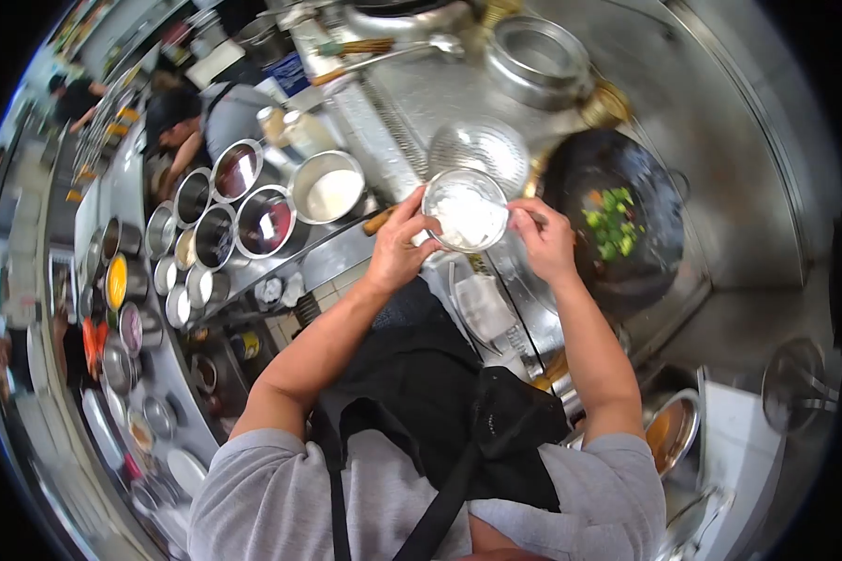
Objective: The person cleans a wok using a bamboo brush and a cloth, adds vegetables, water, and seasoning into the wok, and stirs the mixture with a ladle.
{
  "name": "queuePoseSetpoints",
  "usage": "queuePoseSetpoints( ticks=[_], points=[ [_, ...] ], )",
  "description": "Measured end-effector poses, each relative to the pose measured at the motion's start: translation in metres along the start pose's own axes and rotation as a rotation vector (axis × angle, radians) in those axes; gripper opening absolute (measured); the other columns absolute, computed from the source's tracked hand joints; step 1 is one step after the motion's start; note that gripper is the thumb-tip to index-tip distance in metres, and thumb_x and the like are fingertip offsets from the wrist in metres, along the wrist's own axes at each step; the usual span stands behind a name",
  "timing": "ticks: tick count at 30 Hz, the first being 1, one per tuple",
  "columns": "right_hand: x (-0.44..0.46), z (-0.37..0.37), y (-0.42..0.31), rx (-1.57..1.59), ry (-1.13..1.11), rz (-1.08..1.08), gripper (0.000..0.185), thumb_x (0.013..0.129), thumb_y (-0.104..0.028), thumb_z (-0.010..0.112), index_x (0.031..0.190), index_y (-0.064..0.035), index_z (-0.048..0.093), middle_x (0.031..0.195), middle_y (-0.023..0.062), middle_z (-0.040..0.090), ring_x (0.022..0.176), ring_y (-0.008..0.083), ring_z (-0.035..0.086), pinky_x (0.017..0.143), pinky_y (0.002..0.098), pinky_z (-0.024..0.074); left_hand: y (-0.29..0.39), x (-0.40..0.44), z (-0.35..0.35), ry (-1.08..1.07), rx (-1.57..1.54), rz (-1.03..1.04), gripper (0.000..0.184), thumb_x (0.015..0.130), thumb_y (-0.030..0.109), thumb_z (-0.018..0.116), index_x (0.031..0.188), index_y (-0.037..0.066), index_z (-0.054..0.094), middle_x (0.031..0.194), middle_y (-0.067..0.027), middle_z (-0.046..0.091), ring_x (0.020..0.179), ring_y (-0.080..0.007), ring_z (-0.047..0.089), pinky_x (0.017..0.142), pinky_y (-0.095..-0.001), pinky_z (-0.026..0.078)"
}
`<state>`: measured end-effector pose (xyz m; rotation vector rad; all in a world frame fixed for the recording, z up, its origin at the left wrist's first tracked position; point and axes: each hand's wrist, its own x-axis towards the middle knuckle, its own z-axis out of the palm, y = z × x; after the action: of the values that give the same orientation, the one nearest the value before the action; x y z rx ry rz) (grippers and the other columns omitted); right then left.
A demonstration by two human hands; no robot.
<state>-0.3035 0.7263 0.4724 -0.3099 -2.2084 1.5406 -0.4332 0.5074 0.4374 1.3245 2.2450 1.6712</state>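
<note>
My left hand point(404, 241) grips the left rim of a round metal bowl point(434, 236), its thumb below and fingers along the side. Inside the bowl lies a white, clumpy substance point(463, 213). At the right rim, my right hand point(544, 238) is closed in a pinch; what sits between its fingertips is too small to make out. Just to the right, a dark wok point(650, 234) holds chopped green vegetables point(614, 224) with a few orange pieces. A perforated round strainer point(482, 154) lies behind the bowl.
Several metal pots, one a pot of white contents point(330, 192), stand on the left counter. Stacked round metal rings point(538, 61) sit at the back. A ladle point(444, 44) lies at the back left. A pan of brown liquid point(672, 432) is at lower right. A co-worker point(196, 126) bends over at left.
</note>
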Motion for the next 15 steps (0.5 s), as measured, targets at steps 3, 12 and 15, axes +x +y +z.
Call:
queuePoseSetpoints(
  ticks=[3, 12, 15],
  points=[
    [0.005, 0.034, 0.0, -0.041, -0.157, -0.017, 0.023, 0.09, -0.008, 0.062, 0.113, -0.005, 0.066, 0.092, 0.0063, 0.068, 0.078, 0.0093, 0.06, 0.069, 0.0245, 0.0476, -0.002, -0.028, -0.041, 0.116, 0.035, -0.018, 0.032, 0.063, 0.0, 0.083, 0.088, 0.006, 0.065, 0.143, -0.0228, 0.047, 0.124, -0.0366, 0.054, 0.099, -0.0379, 0.047],
    [-0.015, 0.153, -0.027, 0.24, -0.672, 0.086, 0.086, 0.081, -0.005, 0.069, 0.154, -0.0128, 0.024, 0.094, 0.0007, 0.048, 0.08, 0.0074, 0.047, 0.071, 0.021, 0.0425, 0.045, -0.15, -0.254, 0.573, 0.262, -0.14, 0.033, 0.061, 0.002, 0.084, 0.088, 0.006, 0.065, 0.142, -0.0202, 0.05, 0.126, -0.0362, 0.053, 0.1, -0.0381, 0.046],
    [-0.034, 0.188, -0.006, 0.087, -0.826, 0.165, 0.077, 0.086, -0.009, 0.067, 0.152, -0.0125, 0.028, 0.088, 0.0004, 0.05, 0.073, 0.0075, 0.049, 0.067, 0.0219, 0.0442, 0.075, -0.209, -0.352, 0.791, 0.486, -0.198, 0.031, 0.063, -0.006, 0.079, 0.089, 0.003, 0.064, 0.141, -0.0214, 0.05, 0.122, -0.0322, 0.058, 0.095, -0.0372, 0.051]
  ],
)
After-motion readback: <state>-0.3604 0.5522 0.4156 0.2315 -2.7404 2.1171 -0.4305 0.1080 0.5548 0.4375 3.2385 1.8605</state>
